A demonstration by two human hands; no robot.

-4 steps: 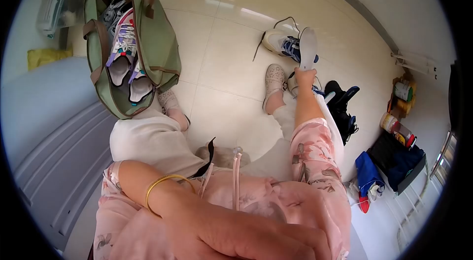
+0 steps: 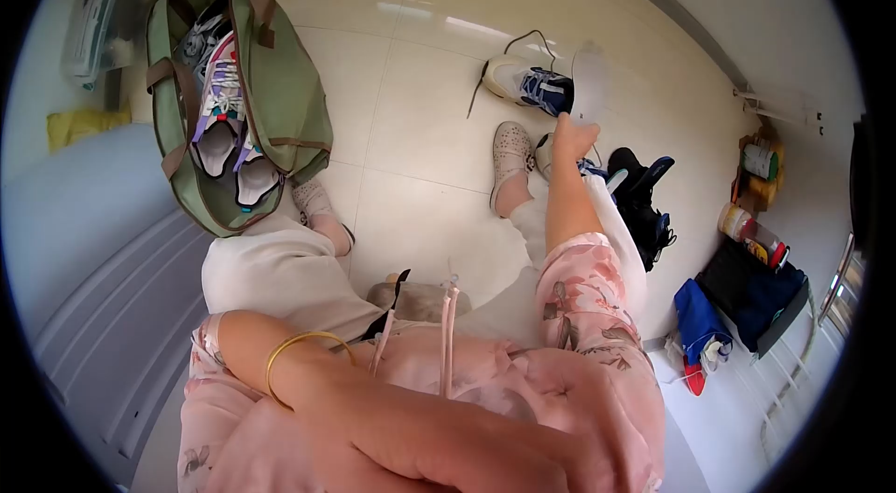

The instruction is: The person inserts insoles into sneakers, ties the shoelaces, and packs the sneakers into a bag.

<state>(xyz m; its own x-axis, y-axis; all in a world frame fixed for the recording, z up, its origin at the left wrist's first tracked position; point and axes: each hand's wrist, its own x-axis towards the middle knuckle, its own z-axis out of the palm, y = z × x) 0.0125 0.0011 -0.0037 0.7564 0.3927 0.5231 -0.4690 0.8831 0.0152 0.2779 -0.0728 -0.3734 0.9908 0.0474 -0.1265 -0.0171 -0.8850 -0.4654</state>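
Observation:
At the upper right, my right hand (image 2: pixel 575 134) is closed on one end of a pale insole (image 2: pixel 588 87), which looks slightly blurred. Close to the insole's left side lies a white and navy shoe (image 2: pixel 530 85) with loose laces. A second light shoe (image 2: pixel 544 155) is partly hidden behind my right wrist. My left hand (image 2: pixel 476 451) rests low across my lap, over the pink floral clothing, and its fingers cannot be made out. A green bag (image 2: pixel 289 91) stands open at the left with white and purple shoes (image 2: pixel 219 110) inside.
Black shoes (image 2: pixel 638 204) lie right of my right leg. Farther right are jars (image 2: pixel 761 241), a dark bag (image 2: pixel 747 297) and a blue item (image 2: pixel 698 320) near a metal rack (image 2: pixel 784 390). A yellow item (image 2: pixel 84 127) lies at the left. My feet stand on tiles.
The floor, bag and shoes have shifted slightly left in view. My right hand still holds the insole, now a little higher and blurrier. My left hand has moved slightly lower.

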